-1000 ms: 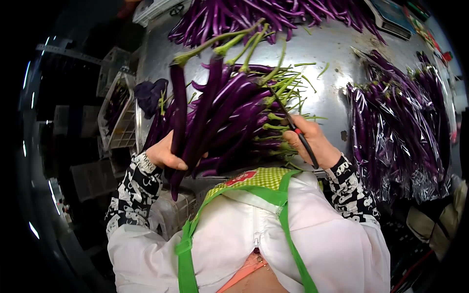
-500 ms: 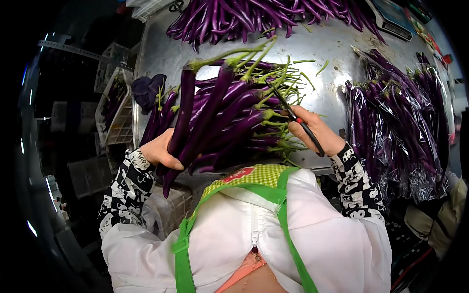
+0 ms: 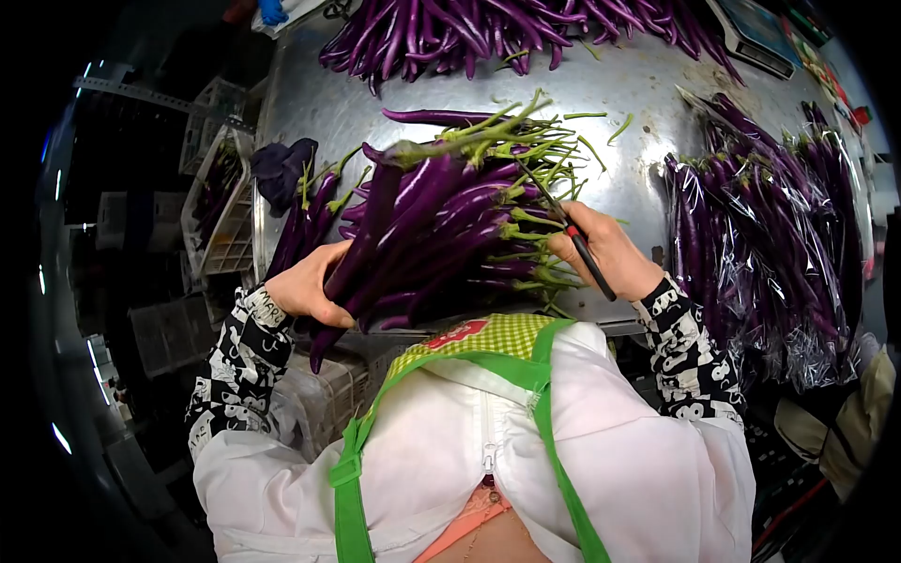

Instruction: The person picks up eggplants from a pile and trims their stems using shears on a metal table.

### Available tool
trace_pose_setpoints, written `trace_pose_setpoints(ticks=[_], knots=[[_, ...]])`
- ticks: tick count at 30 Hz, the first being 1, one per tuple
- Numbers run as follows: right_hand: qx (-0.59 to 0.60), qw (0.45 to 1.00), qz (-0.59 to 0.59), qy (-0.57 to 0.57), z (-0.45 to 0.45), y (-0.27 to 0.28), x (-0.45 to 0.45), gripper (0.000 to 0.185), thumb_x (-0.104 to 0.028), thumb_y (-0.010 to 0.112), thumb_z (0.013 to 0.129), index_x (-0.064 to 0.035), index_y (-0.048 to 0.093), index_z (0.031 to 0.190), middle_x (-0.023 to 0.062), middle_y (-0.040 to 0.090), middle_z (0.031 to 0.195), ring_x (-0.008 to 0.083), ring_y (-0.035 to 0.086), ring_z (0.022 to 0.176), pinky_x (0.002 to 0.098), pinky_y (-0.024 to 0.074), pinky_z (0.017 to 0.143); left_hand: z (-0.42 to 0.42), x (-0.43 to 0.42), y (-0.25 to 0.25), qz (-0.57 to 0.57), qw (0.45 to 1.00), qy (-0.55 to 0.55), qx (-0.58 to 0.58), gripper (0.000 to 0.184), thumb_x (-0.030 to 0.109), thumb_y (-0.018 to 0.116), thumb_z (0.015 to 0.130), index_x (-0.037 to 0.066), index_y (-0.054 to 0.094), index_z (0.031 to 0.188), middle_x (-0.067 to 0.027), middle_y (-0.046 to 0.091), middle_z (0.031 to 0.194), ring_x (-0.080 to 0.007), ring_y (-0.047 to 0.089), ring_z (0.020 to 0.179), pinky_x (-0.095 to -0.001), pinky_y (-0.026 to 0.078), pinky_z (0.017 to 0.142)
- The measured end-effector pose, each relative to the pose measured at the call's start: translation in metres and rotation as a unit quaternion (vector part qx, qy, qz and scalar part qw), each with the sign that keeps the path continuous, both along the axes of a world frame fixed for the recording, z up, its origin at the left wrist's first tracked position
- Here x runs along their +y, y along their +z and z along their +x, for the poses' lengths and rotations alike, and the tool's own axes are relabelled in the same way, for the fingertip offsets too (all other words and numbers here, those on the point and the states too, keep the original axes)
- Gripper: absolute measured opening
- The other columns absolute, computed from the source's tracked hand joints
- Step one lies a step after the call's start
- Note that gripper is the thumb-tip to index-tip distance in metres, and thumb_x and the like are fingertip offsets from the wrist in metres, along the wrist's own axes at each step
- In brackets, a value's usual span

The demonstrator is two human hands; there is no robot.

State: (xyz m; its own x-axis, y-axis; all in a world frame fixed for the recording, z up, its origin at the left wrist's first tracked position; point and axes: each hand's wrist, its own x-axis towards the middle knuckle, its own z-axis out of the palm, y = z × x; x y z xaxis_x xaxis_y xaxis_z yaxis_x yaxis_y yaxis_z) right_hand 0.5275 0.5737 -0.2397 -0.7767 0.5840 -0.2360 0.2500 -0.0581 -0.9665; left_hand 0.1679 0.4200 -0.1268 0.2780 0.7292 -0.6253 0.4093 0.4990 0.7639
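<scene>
Eggplants (image 3: 377,216) are grasped by the left hand (image 3: 314,281) at the near edge of the bench (image 3: 638,94); a cutting tool (image 3: 589,260) is clasped in the right hand (image 3: 612,253) beside green stems (image 3: 533,236).

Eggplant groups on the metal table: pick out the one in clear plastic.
The wrapped group at the table's right side, beyond the right hand: shiny film shows there, while the far heap, middle pile and left bunch look bare.
</scene>
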Motion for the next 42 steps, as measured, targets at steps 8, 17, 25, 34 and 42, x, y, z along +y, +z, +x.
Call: trace_pose_setpoints(ticks=[8,17,25,34,42], knots=[[0.016,1.0,-0.016,-0.011,-0.011,-0.002,0.003,0.037,-0.032,0.048,0.096,-0.005,0.044,0.121,0.0199,0.049,0.106,0.0359,0.054,0.094,0.0443,0.0447,0.078,0.007,0.003,0.001,0.002,0.999,-0.039,-0.005,0.088,0.016,0.081,0.052,-0.002,0.048,0.131,-0.0058,0.057,0.119,-0.0139,0.05,0.11,-0.0291,0.036,0.102],[0.007,0.999,0.035,-0.003,-0.015,-0.004,-0.007,0.03,-0.028,0.053,0.093,-0.0045,0.049,0.111,0.0198,0.054,0.091,0.039,0.057,0.082,0.046,0.0463,0.069,-0.01,-0.008,-0.012,-0.037,0.998,0.006,-0.043,0.078,0.014,0.081,0.052,0.001,0.054,0.124,-0.0023,0.061,0.106,-0.0108,0.054,0.097,-0.0274,0.044,0.09],[-0.064,0.952,0.289,0.073,-0.021,0.009,0.012,0.023,-0.024,0.056,0.092,-0.004,0.054,0.103,0.0197,0.059,0.078,0.0417,0.06,0.071,0.0476,0.0476,0.061,0.001,-0.005,-0.001,-0.065,0.988,0.018,-0.14,0.1,0.018,0.083,0.051,0.002,0.04,0.14,-0.0091,0.056,0.127,-0.0179,0.051,0.116,-0.033,0.037,0.104],[-0.004,0.973,0.229,0.006,-0.019,0.021,0.008,0.022,-0.02,0.058,0.09,-0.0052,0.054,0.106,0.0173,0.06,0.079,0.0387,0.061,0.072,0.0455,0.0482,0.062,-0.005,-0.013,-0.001,-0.125,0.979,0.049,-0.155,0.111,0.016,0.084,0.052,0.002,0.027,0.147,-0.0089,0.051,0.131,-0.0179,0.047,0.12,-0.0343,0.033,0.107],[-0.013,0.965,0.26,0.035,-0.029,0.013,0.009,0.02,-0.017,0.057,0.09,-0.0058,0.055,0.106,0.0153,0.06,0.078,0.0345,0.062,0.07,0.0425,0.048,0.061,0.01,-0.004,0.002,-0.103,0.982,0.0,-0.159,0.09,0.017,0.083,0.054,0.001,0.045,0.135,-0.0065,0.056,0.123,-0.0149,0.051,0.11,-0.0306,0.04,0.099]])
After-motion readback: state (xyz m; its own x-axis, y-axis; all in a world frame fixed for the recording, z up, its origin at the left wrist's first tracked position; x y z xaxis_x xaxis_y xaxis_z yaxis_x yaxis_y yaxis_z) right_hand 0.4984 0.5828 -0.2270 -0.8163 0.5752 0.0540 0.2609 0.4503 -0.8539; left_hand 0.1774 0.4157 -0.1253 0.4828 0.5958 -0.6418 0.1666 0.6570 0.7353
